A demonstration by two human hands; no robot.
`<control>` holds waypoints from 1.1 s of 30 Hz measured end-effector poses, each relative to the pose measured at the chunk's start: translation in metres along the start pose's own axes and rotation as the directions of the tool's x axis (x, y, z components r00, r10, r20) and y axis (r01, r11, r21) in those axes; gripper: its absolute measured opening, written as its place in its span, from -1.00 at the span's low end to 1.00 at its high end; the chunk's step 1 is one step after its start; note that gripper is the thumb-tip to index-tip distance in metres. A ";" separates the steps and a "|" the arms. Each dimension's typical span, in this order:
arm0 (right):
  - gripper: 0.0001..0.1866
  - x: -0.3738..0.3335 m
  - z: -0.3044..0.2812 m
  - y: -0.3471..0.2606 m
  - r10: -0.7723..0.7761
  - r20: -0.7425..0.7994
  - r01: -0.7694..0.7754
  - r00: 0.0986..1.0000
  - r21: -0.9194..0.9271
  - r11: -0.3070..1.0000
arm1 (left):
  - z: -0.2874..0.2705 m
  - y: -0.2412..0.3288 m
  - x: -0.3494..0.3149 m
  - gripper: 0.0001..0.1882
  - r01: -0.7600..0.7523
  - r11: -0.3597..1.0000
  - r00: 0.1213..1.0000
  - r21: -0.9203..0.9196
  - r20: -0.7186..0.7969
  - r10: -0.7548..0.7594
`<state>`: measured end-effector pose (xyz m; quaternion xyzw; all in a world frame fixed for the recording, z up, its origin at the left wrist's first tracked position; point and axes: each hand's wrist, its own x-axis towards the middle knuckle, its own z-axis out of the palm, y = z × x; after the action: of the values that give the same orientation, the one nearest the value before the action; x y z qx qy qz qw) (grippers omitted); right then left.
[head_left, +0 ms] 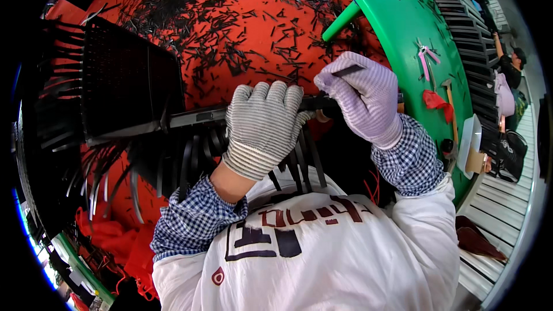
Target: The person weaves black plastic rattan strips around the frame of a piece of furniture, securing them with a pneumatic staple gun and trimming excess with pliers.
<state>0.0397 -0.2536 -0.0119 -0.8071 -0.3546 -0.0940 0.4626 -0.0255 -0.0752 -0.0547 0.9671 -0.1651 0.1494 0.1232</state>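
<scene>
A black basket (132, 83), woven from flat strips, lies in front of me to the left, with loose strip ends fanning out from its edges. My left hand (259, 124), in a grey striped glove, is closed over the dark edge band (199, 117) that runs across in front of me. To its right is my right hand (368, 101) in a lilac striped glove. Its fingers are pinched around a short black strip (349, 71), just above the band's right end. More loose strips (193, 158) hang below the band, toward my lap.
Cut black scraps (230, 40) litter the red floor (242, 89) ahead. On the green table (397, 23) at right are pink-handled pliers (427, 60), a red cloth (438, 103) and a wooden-handled tool (453, 115). Another person (510, 72) is at the far right, beyond stacked black strips.
</scene>
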 end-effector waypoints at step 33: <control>-0.80 -0.026 0.001 0.033 0.010 0.011 -0.006 1.000 -0.272 0.962 | -0.011 0.009 0.011 -0.62 -0.049 0.972 0.995 -0.232 0.077 0.068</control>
<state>0.0425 -0.2763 -0.0474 -0.8649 -0.3379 -0.1349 0.3457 -0.0220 -0.0833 -0.0388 0.9465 -0.2148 0.0919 0.2226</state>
